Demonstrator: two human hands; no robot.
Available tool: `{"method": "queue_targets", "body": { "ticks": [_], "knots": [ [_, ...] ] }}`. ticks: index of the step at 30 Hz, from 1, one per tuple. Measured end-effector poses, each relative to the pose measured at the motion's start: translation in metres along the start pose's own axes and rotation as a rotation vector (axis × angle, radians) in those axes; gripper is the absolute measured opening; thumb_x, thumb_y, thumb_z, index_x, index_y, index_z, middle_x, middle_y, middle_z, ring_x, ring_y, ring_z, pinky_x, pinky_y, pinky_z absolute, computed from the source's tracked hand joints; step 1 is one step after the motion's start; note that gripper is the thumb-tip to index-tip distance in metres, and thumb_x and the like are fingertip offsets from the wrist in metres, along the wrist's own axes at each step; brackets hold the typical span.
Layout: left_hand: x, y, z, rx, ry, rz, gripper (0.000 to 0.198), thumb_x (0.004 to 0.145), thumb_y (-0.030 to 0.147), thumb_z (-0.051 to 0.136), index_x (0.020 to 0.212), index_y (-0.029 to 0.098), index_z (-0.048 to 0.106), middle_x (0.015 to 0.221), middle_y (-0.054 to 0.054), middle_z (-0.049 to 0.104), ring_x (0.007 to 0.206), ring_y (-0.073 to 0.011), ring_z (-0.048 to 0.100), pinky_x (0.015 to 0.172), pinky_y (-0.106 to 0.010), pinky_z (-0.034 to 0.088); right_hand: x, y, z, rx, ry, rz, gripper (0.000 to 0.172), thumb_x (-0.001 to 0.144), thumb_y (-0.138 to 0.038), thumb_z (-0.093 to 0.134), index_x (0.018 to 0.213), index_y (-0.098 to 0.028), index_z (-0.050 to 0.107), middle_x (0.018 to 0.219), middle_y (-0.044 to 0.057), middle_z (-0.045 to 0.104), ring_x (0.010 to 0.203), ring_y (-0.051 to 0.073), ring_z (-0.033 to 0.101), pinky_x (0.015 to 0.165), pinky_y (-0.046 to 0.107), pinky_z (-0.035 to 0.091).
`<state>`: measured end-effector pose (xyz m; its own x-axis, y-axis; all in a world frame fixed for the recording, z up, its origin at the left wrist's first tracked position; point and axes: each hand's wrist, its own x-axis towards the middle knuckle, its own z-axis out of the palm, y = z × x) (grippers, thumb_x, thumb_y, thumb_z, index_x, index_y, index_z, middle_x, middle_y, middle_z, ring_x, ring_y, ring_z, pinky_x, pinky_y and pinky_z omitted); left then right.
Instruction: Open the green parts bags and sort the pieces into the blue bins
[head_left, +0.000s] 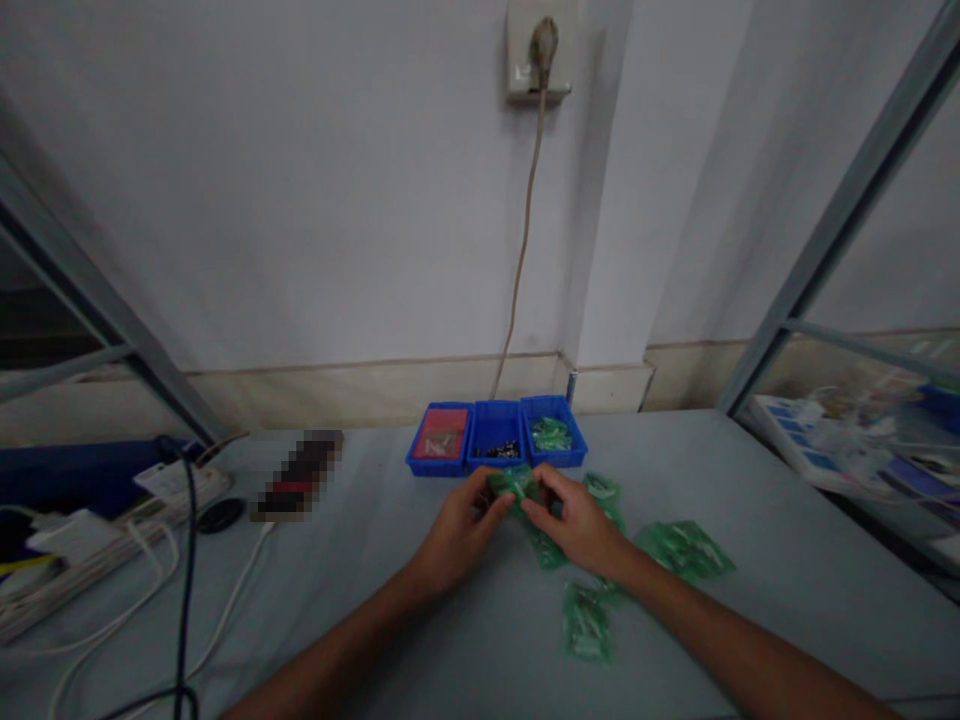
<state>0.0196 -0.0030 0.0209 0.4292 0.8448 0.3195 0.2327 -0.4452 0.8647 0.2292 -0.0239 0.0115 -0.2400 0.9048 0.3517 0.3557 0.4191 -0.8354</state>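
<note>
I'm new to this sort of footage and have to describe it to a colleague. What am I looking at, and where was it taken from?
There is no machine here: these are a person's own bare hands. The single picture comes from a camera on their head, looking forward and down. The left hand and right hand hold a green packet between their fingers. More loose packets lie around the right hand on the grey table. Just beyond the hands stand three blue bins; the right one contains green packets too. Off to the left is a power strip with cables.
</note>
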Motion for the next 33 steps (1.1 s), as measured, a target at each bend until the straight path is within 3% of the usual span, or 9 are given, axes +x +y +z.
{"method": "queue_targets", "body": {
  "ticks": [5,17,27,33],
  "knots": [
    [0.0,0.001,0.0,-0.014,0.012,0.0,0.022,0.103,0.04,0.061,0.106,0.018,0.065,0.091,-0.002,0.068,0.081,-0.0174,0.06,0.076,-0.028,0.046,-0.001,-0.001,0.0,0.015,-0.018,0.019,0.024,0.101,-0.033,0.06,0.084,-0.023,0.046,0.076,-0.005,0.042,0.07,0.015,0.042,0.066,0.028,0.032],
    [0.001,-0.002,0.0,-0.118,-0.006,-0.029,0.027,0.102,0.043,0.063,0.112,0.018,0.067,0.103,-0.005,0.072,0.09,-0.0196,0.065,0.081,-0.03,0.048,0.002,0.014,0.006,0.286,-0.036,0.072,0.024,0.101,-0.045,0.062,0.095,-0.023,0.055,0.079,-0.004,0.043,0.072,0.016,0.043,0.066,0.028,0.035],
    [0.001,-0.003,0.0,-0.12,-0.054,-0.055,0.027,0.1,0.044,0.065,0.106,0.018,0.066,0.093,-0.002,0.067,0.083,-0.0175,0.061,0.075,-0.028,0.047,0.001,0.015,0.007,0.311,-0.006,0.139,0.026,0.101,-0.047,0.059,0.092,-0.024,0.056,0.072,-0.005,0.045,0.066,0.016,0.045,0.062,0.027,0.036],
    [0.0,-0.002,0.003,-0.162,-0.058,-0.068,0.026,0.099,0.043,0.067,0.105,0.018,0.065,0.09,-0.001,0.065,0.081,-0.0173,0.06,0.074,-0.028,0.047,0.0,0.01,0.002,0.21,-0.015,0.058,0.026,0.101,-0.048,0.061,0.096,-0.022,0.059,0.08,-0.003,0.048,0.073,0.016,0.047,0.067,0.027,0.037]
  ]
}}
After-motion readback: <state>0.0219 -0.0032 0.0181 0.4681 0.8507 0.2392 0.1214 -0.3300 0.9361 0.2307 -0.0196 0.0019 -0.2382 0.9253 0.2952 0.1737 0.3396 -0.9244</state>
